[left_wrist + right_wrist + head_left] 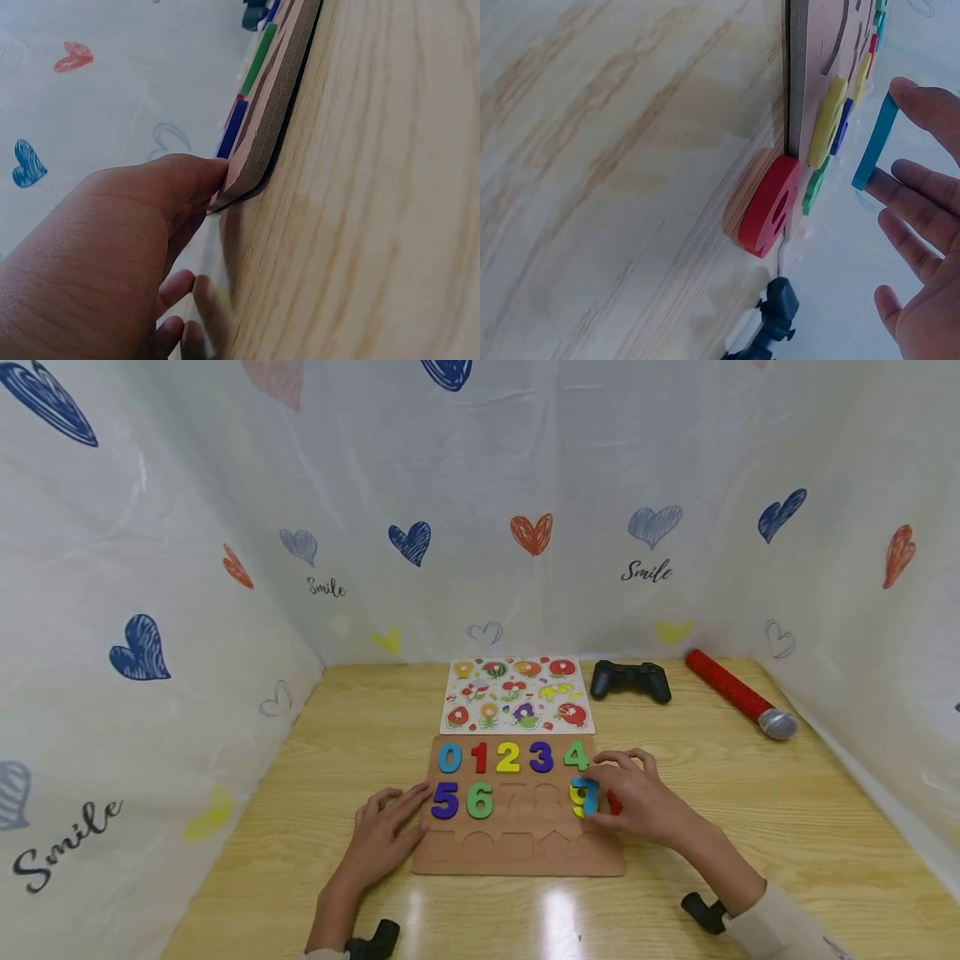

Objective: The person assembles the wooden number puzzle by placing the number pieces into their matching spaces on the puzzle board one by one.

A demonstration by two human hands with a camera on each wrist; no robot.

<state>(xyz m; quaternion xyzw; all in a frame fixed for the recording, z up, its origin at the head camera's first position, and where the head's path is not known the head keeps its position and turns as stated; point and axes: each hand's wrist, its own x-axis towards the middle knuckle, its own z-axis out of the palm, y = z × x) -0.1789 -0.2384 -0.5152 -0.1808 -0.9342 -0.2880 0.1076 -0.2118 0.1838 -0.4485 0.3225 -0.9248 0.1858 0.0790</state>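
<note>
A blue number 7 piece [590,796] is pinched between the thumb and fingers of my right hand [643,800]. In the right wrist view that blue piece [876,142] hangs apart from the board, tilted. Below it a yellow 9 [577,795] lies at the right end of the puzzle board's [603,860] second row. My left hand [381,839] touches the board's left edge with thumb and fingertips, beside the purple 5 [445,800]. A red number piece [769,206] sits on the table against the board's right side, mostly hidden by my right hand in the head view.
Numbers 0 to 4 fill the top row; a green 6 [480,800] follows the 5. Outlined 7 and 8 recesses and a bottom row of shapes are bare. Behind lie a fruit board [498,693], a black game controller [630,678] and a red microphone [731,687].
</note>
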